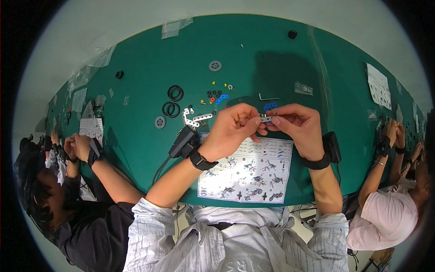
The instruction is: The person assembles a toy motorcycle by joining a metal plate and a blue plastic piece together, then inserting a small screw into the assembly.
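Between my two hands, over the top edge of the printed instruction sheet (pixel 247 174), is a small grey metal strip (pixel 266 119) with holes. My left hand (pixel 235 126) pinches its left end between thumb and finger. The right end is pinched by my right hand (pixel 294 122). Small dark bits show on top of the strip, too small to name. Just beyond my fingers lies a blue perforated piece (pixel 270 106), with an L-shaped hex key (pixel 268 97) behind it. White perforated strips (pixel 201 117) lie to the left of my left hand.
Black rubber rings (pixel 175 93), grey toothed wheels (pixel 215 66), another blue link (pixel 222 99) and several small black, yellow and red parts (pixel 213 94) lie on the green table (pixel 149 54). A small clear bag (pixel 303 88) is at right. People sit working on both sides.
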Available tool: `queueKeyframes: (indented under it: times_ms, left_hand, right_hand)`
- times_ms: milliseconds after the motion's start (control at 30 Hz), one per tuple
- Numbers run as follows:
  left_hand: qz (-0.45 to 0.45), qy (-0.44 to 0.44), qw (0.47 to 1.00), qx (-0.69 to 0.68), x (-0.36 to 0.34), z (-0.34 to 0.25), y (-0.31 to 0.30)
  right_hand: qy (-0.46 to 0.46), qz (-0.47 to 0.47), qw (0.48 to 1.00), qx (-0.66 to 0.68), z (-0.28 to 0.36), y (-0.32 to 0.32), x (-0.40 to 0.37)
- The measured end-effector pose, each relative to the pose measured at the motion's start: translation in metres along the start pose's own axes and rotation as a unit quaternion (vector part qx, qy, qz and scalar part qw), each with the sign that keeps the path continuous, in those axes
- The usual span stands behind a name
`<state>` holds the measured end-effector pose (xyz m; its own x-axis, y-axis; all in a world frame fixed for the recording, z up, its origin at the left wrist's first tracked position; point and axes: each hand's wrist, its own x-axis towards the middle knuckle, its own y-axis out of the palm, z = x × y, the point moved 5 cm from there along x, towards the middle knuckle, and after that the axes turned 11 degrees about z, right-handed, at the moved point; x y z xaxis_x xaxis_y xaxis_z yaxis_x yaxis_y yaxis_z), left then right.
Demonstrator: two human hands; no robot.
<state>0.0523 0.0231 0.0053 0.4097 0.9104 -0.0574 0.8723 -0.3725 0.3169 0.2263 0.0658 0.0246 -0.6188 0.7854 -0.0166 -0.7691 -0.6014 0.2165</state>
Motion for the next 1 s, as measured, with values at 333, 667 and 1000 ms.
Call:
queueKeyframes:
  times_ms: [333, 667, 1000]
  left_hand:
    - [0.004, 0.001, 1.000, 0.013, -0.0002, -0.0011, 0.0005]
    - [0.010, -0.015, 1.000, 0.001, -0.0014, -0.0019, 0.0045]
    - [0.014, 0.011, 1.000, 0.022, 0.0005, -0.0018, 0.0045]
  right_hand:
    - [-0.028, -0.006, 1.000, -0.011, -0.0006, 0.0012, 0.0016]
    - [0.023, 0.041, 0.999, 0.023, 0.0016, -0.0008, 0.0058]
    - [0.061, 0.037, 0.992, 0.101, -0.0059, -0.0031, 0.0050]
